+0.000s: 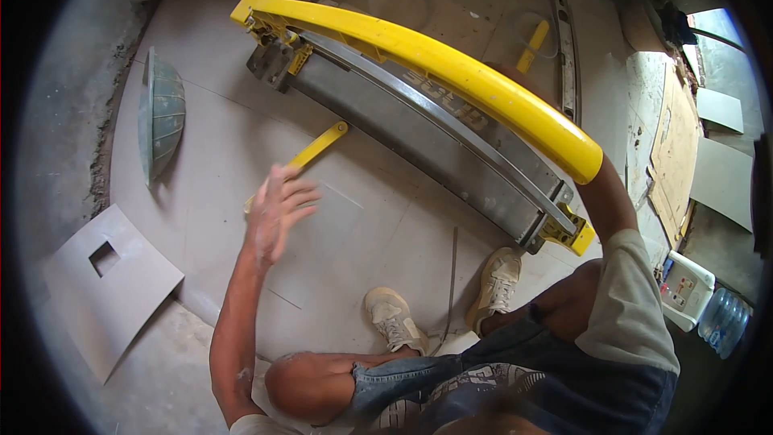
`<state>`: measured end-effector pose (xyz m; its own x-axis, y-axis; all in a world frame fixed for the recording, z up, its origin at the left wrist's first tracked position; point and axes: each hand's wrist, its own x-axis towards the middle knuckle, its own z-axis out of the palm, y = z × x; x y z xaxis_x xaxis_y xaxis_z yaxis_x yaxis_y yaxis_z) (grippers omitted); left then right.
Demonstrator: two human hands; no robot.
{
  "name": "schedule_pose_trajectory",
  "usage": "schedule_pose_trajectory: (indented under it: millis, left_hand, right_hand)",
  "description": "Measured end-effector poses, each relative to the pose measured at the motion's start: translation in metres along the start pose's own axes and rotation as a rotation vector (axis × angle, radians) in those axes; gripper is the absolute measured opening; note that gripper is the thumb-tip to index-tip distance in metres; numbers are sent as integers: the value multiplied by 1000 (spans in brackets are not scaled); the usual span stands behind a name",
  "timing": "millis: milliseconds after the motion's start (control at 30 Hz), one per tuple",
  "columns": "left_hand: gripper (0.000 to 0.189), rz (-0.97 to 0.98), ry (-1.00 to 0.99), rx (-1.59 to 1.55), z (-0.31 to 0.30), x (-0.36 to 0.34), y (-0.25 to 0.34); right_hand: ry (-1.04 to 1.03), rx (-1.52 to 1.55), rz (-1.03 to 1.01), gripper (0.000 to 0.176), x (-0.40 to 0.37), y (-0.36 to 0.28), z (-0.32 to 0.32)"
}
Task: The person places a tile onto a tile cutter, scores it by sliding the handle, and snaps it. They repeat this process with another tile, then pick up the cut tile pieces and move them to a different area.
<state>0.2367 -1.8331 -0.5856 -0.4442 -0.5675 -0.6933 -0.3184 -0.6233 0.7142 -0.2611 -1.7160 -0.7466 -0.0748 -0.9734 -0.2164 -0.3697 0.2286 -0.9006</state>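
A long tile cutter [451, 141] with a grey metal bed lies diagonally across the floor tiles, and its thick yellow handle [451, 68] arches above it. My left hand [278, 209] hovers with its fingers spread, empty, over the lower end of a yellow ruler [322, 143] that lies on a pale tile [354, 217] beside the cutter. My right forearm [605, 197] reaches up to the near end of the yellow handle. That handle hides my right hand. I sit on the floor, my two shoes [443, 302] near the cutter.
A green domed object [161, 113] rests at the left. A grey tile with a square cut-out [105, 282] lies at the lower left. A spirit level [568, 48], a yellow-handled tool [531, 44], cardboard [672, 145], a white box [684, 290] and a water bottle [725, 318] are at the right.
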Motion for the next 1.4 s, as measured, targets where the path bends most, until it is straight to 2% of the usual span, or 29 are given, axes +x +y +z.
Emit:
schedule_pose_trajectory:
  millis: [33,67,167,200,233,300,400,533,733,833,933,1067,1133,1300,1400]
  left_hand:
    - [93,59,-176,-90,37,-3,22]
    - [98,76,-327,-207,72,-7,41]
    - [94,100,-523,-516,165,-21,83]
    - [91,138,-554,-585,186,-24,93]
    - [80,139,-504,-660,201,-26,98]
    - [73,181,-393,-706,215,-19,97]
    - [42,240,-292,-655,225,-7,95]
    - [40,256,-228,-627,226,-4,93]
    - [39,253,-187,-638,228,-1,99]
    - [37,235,-165,-655,228,-2,105]
    - [34,227,-151,-641,225,-7,116]
    - [36,224,-79,-555,227,-12,119]
    - [37,261,-91,-561,230,-11,116]
    - [42,310,-77,-558,237,-12,108]
    - [49,333,-62,-540,241,-11,100]
  right_hand:
    - [3,14,-20,40,12,2,12]
    - [11,31,-39,39,26,4,22]
    - [63,61,-66,38,81,6,56]
    - [107,32,102,41,111,6,69]
    - [155,92,109,43,125,-8,76]
    - [239,210,136,46,140,-38,88]
    - [284,99,127,55,177,-47,99]
    - [431,44,255,60,210,-38,121]
    - [312,368,497,43,228,-73,100]
    - [419,323,267,33,236,-62,118]
    - [186,479,399,23,221,-51,94]
    - [408,687,508,12,185,-29,52]
    - [455,711,457,9,153,-9,4]
    - [663,843,450,10,34,13,-88]
    - [792,946,353,12,-49,47,-111]
